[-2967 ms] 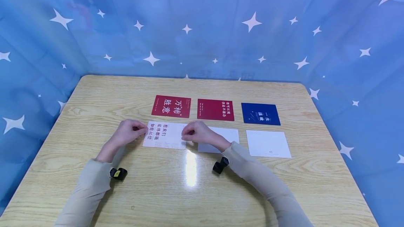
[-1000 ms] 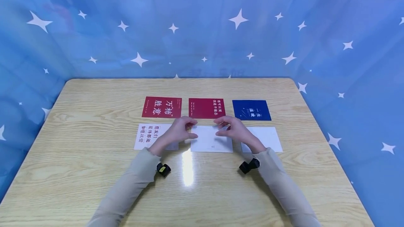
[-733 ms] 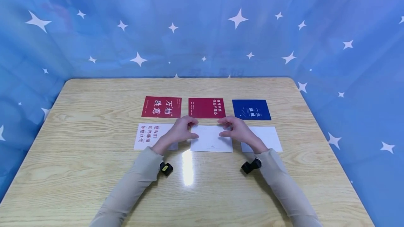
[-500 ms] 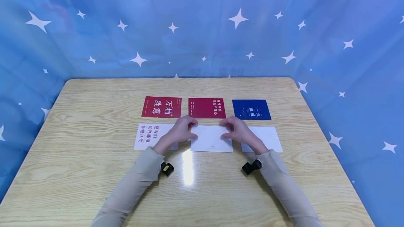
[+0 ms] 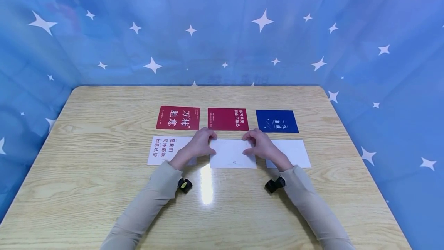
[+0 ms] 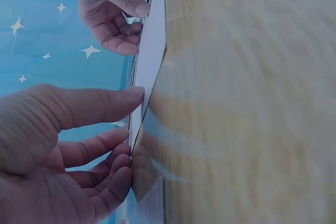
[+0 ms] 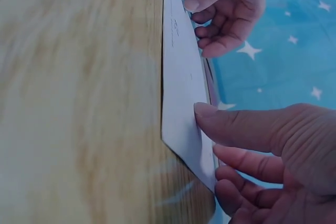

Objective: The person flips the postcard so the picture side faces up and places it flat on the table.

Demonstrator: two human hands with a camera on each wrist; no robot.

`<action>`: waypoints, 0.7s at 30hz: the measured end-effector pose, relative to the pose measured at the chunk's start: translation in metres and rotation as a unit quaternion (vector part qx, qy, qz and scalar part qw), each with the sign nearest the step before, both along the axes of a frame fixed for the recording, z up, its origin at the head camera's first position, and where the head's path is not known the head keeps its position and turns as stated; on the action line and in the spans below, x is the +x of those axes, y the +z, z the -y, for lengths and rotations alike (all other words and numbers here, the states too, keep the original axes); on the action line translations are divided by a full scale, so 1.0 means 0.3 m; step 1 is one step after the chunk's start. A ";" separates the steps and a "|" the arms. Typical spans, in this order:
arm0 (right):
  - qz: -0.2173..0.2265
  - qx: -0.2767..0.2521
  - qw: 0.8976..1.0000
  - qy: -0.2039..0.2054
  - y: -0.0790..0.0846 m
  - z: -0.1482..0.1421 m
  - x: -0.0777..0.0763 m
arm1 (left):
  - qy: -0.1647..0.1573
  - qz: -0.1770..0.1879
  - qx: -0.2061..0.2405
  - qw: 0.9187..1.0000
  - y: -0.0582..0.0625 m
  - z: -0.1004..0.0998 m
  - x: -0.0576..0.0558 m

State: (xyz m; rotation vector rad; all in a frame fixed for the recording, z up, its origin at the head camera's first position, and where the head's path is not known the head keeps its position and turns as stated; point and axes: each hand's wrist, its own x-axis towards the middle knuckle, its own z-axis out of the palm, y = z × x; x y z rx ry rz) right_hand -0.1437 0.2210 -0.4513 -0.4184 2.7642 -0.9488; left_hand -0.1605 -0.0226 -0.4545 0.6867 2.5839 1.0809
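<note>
In the head view, a white postcard [image 5: 233, 153] lies face-plain on the wooden table, small print near its front edge. My left hand [image 5: 197, 145] rests at its left end, thumb and forefinger spread apart. At the right end, my right hand [image 5: 263, 146] has the same spread posture. Left wrist view: the thumb [image 6: 131, 98] tip meets the card's surface, while loosely bent fingers sit near its far edge. Right wrist view: the right thumb [image 7: 210, 116] touches the card [image 7: 181, 77], other fingers bent beside the edge. Neither hand visibly pinches it.
Behind lie two red postcards [image 5: 178, 118] [image 5: 227, 119] and a blue one [image 5: 277, 121]. A white card with dark lettering [image 5: 163, 149] lies left, partly under my left arm; another white card [image 5: 293, 151] lies right. A blue starry curtain [image 5: 222, 30] hangs beyond the table [image 5: 86, 146].
Three seconds ago both hands were at the lettered white card on the left. They have since moved right to the middle white card, and the right hand has edged slightly inward.
</note>
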 end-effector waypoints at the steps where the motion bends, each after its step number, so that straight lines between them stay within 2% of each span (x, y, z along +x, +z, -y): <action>1: 0.004 0.002 1.000 -0.003 0.003 0.002 0.000 | 0.002 0.003 -0.002 1.000 0.001 -0.001 0.001; 6: 0.024 0.023 0.999 -0.010 0.011 0.008 -0.003 | 0.006 0.007 -0.013 1.000 0.006 -0.004 0.004; 12: 0.040 0.033 0.999 0.006 0.020 0.009 -0.021 | 0.001 0.004 -0.026 1.000 0.005 -0.006 -0.003; 21: 0.039 0.038 0.998 0.012 0.020 0.010 -0.034 | -0.007 0.009 -0.030 0.999 0.012 -0.007 -0.003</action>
